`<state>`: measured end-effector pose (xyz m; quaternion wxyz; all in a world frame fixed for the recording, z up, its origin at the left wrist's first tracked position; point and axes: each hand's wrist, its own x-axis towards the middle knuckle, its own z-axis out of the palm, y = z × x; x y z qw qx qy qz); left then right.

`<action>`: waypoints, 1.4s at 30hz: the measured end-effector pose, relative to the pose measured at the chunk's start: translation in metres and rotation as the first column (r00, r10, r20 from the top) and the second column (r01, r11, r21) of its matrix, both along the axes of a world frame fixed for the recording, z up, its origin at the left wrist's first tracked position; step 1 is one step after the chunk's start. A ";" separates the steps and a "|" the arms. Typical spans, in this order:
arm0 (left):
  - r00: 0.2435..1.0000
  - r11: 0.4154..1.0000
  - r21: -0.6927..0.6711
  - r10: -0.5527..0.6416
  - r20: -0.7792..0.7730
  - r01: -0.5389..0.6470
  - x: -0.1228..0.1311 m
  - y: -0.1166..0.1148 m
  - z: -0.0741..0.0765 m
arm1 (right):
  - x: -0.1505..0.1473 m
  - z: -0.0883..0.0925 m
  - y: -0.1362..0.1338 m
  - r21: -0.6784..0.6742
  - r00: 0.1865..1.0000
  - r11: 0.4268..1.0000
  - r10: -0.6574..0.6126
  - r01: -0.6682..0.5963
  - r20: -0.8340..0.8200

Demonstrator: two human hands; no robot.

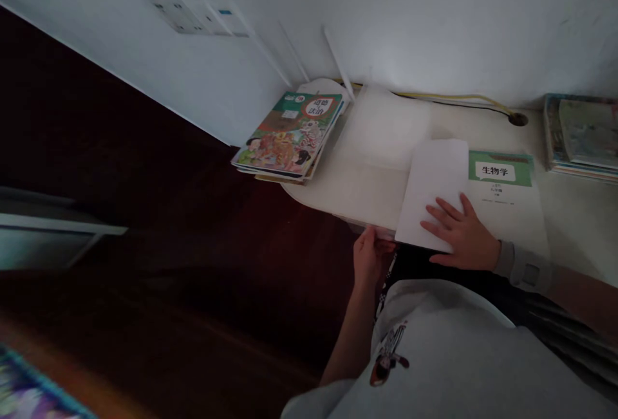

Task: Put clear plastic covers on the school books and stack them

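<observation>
An open biology textbook point(506, 213) lies on the desk, its title page with a green band showing at right. Against it, a blank white page or inside cover point(434, 174) extends to the left, its lower corner at the desk's front edge. My right hand point(458, 229) rests flat across both, fingers spread, a grey watch band on its wrist. At the front edge of the desk is my left hand point(369, 258), thumb on top and fingers curled under. What it grips there is too dark to make out. A pale, clear-looking sheet point(381, 126) lies behind the book.
A pile of textbooks point(294, 132) sits at the desk's left end, and another stack point(586, 139) at the right. A yellow cable point(449, 96) runs along the wall to a round hole point(518, 120). Wall sockets point(197, 17) are at upper left. The white desk point(333, 194) has a rounded left corner.
</observation>
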<state>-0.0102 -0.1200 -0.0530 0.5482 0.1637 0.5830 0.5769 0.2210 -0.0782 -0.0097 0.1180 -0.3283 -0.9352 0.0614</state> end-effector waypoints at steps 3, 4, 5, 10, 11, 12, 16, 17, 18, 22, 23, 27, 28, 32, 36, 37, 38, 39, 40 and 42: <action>0.999 1.000 0.015 -0.025 -0.026 0.025 0.009 -0.001 0.007 | -0.003 -0.002 0.001 -0.003 1.000 1.000 0.005 -0.005 -0.005; 0.999 0.999 0.017 -0.035 -0.040 0.036 0.010 -0.002 0.009 | -0.005 -0.002 0.002 -0.009 1.000 1.000 0.018 -0.018 -0.010; 0.997 0.999 0.023 -0.041 -0.059 0.043 0.012 -0.002 0.010 | -0.007 -0.002 0.003 -0.017 0.999 0.999 0.038 -0.039 -0.020; 0.989 0.986 0.160 -0.017 -0.145 0.040 0.019 0.001 0.021 | -0.005 -0.001 0.015 -0.052 0.989 0.998 -0.034 0.027 -0.142; 0.988 0.974 0.216 -0.032 -0.148 0.064 0.020 0.004 0.026 | -0.002 -0.003 0.019 -0.059 0.981 0.993 -0.112 0.104 -0.158; 0.986 0.957 0.273 -0.059 -0.157 0.101 0.022 0.006 0.031 | 0.002 -0.005 0.025 -0.071 0.966 0.980 -0.194 0.185 -0.168; 0.935 0.876 0.364 -0.222 -0.276 0.316 0.030 0.019 0.052 | 0.014 -0.014 0.044 -0.142 0.889 0.919 -0.391 0.367 -0.238; 0.921 0.871 0.350 -0.241 -0.307 0.345 0.033 0.023 0.055 | 0.016 -0.016 0.046 -0.157 0.874 0.914 -0.405 0.375 -0.268; 0.914 0.873 0.336 -0.246 -0.323 0.353 0.035 0.028 0.056 | 0.017 -0.017 0.047 -0.171 0.861 0.910 -0.412 0.377 -0.297; 0.935 0.886 0.313 -0.284 -0.214 0.341 0.045 0.052 0.049 | 0.015 -0.017 0.042 -0.226 0.840 0.915 -0.399 0.335 -0.368; 0.935 0.887 0.304 -0.307 -0.175 0.348 0.049 0.058 0.047 | 0.014 -0.016 0.040 -0.241 0.837 0.915 -0.395 0.322 -0.380; 0.925 0.862 0.333 -0.354 -0.141 0.381 0.067 0.074 0.050 | 0.008 -0.013 0.037 -0.336 0.751 0.869 -0.487 0.364 -0.446; 0.923 0.850 0.361 -0.356 -0.144 0.384 0.071 0.077 0.054 | 0.008 -0.013 0.037 -0.356 0.724 0.853 -0.516 0.382 -0.458; 0.913 0.826 0.388 -0.366 -0.181 0.408 0.084 0.087 0.072 | 0.005 -0.015 0.041 -0.401 0.680 0.818 -0.569 0.412 -0.463; 0.900 0.817 0.379 -0.387 -0.201 0.435 0.093 0.091 0.077 | 0.001 -0.015 0.039 -0.412 0.624 0.787 -0.616 0.459 -0.482; 0.901 0.815 0.384 -0.386 -0.197 0.434 0.094 0.090 0.076 | -0.001 -0.012 0.036 -0.404 0.618 0.786 -0.618 0.469 -0.486; 0.902 0.814 0.390 -0.384 -0.195 0.431 0.095 0.090 0.076 | -0.002 -0.009 0.030 -0.389 0.619 0.789 -0.615 0.476 -0.488; 0.904 0.813 0.395 -0.381 -0.195 0.428 0.095 0.090 0.076 | -0.003 -0.006 0.024 -0.366 0.633 0.799 -0.601 0.477 -0.488; 0.905 0.812 0.400 -0.378 -0.194 0.425 0.095 0.089 0.076 | -0.004 -0.002 0.016 -0.334 0.663 0.821 -0.571 0.464 -0.484; 0.908 0.805 0.420 -0.384 -0.169 0.419 0.095 0.087 0.077 | -0.004 0.006 -0.001 -0.246 0.765 0.891 -0.455 0.383 -0.457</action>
